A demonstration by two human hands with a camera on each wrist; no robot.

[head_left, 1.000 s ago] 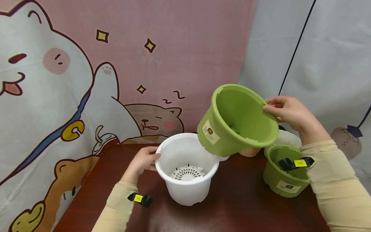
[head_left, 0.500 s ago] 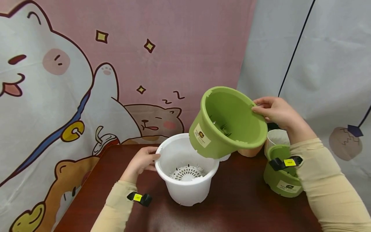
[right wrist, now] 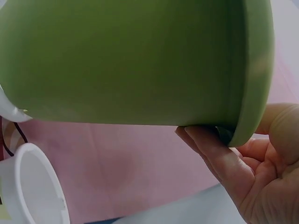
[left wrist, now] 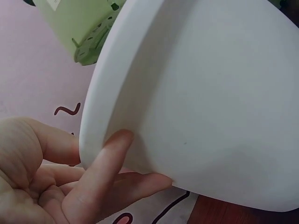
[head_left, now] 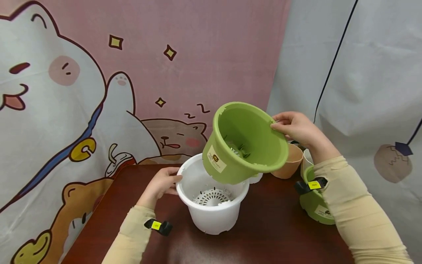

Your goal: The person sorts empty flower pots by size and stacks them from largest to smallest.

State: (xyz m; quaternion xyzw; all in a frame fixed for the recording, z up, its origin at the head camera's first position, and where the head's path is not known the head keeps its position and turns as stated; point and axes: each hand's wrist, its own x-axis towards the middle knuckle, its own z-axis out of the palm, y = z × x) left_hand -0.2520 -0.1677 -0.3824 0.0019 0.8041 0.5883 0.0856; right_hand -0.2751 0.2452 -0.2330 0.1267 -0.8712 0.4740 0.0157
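A white plastic flower pot [head_left: 211, 218] stands upright on the table, its slotted bottom showing inside. My left hand [head_left: 161, 184] grips its rim at the left; in the left wrist view the fingers [left wrist: 114, 154] curl over the white edge. My right hand [head_left: 295, 126] pinches the rim of a large green flower pot [head_left: 215, 161] and holds it tilted, mouth toward me, above the white one. The green pot overlaps the white pot's back right rim in the head view. In the right wrist view, fingers [right wrist: 219, 161] press under the green rim.
A second green pot [head_left: 313, 205] stands on the dark red table [head_left: 277, 234] at the right, partly behind my right forearm. An orange pot [head_left: 288, 165] and a small white pot [head_left: 255, 179] stand farther back. A cartoon-printed cloth [head_left: 197, 55] hangs behind the table.
My right hand has carried the green pot left and slightly down, over the white pot. The orange pot behind has come into fuller view. My left hand has stayed on the white rim.
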